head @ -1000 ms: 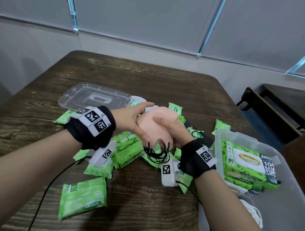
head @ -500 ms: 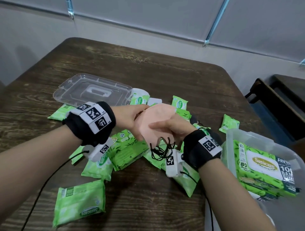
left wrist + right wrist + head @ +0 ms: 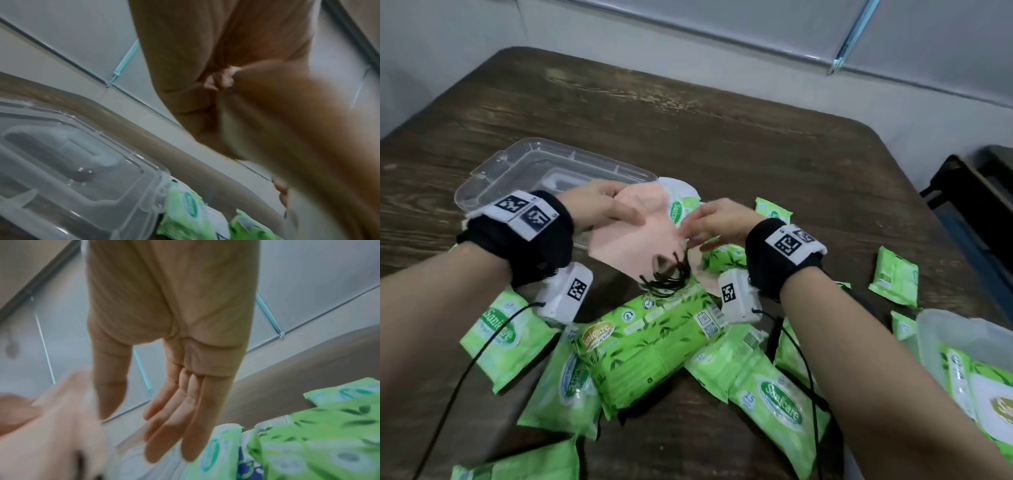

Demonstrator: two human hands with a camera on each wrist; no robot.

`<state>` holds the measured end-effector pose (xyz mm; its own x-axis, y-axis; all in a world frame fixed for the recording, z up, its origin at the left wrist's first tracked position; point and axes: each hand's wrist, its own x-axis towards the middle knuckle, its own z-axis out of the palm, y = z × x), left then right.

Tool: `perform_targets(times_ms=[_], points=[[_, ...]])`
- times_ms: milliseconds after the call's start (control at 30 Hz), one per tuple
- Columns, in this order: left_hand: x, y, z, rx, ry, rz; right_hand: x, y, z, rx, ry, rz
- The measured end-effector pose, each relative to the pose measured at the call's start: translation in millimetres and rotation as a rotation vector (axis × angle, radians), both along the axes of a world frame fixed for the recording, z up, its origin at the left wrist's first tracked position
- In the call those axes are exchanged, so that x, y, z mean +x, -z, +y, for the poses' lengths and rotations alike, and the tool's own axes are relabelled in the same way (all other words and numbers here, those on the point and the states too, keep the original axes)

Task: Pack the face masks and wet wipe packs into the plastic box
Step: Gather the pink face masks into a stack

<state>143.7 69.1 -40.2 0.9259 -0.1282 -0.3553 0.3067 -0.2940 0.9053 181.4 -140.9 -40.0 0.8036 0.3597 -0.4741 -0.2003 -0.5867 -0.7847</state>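
A stack of pink face masks [image 3: 633,240] with black ear loops [image 3: 671,274] hangs above the pile of green wet wipe packs. My left hand [image 3: 602,205] grips the stack's far left edge, fingers curled round it [image 3: 218,81]. My right hand [image 3: 712,222] is at the stack's right edge with its fingers straight [image 3: 164,402]; whether they touch the masks I cannot tell. A large wet wipe pack [image 3: 647,346] lies right under the masks, with small packs [image 3: 780,407] around it. The clear plastic box [image 3: 945,320] stands at the right edge with a large pack [image 3: 989,394] inside.
The box's clear lid [image 3: 517,171] lies upside down at the back left, behind my left hand. More small packs [image 3: 893,277] are scattered to the right and front left [image 3: 506,335]. A dark bench [image 3: 979,192] stands beyond the table's right edge.
The mask stack has shifted left and away from me in my left hand. My right hand has released its hold and its fingers have straightened at the stack's right edge.
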Motion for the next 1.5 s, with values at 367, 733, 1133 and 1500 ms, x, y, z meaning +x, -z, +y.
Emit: perform_targets(times_ms=[367, 733, 1133, 1500], points=[[61.3, 38.6, 30.4, 0.002, -0.022, 0.081, 101.5, 63.6, 36.8, -0.601, -0.136, -0.527], [80.5, 63.3, 29.5, 0.100, -0.100, 0.038, 118.2, 104.3, 74.4, -0.808, -0.282, -0.568], [51.0, 43.1, 32.7, 0.019, -0.131, -0.094, 85.2, 69.9, 39.3, -0.173, 0.493, -0.576], [-26.9, -14.4, 3.5, -0.092, -0.111, -0.227, -3.3, 4.9, -6.1, 0.384, 0.560, -0.178]])
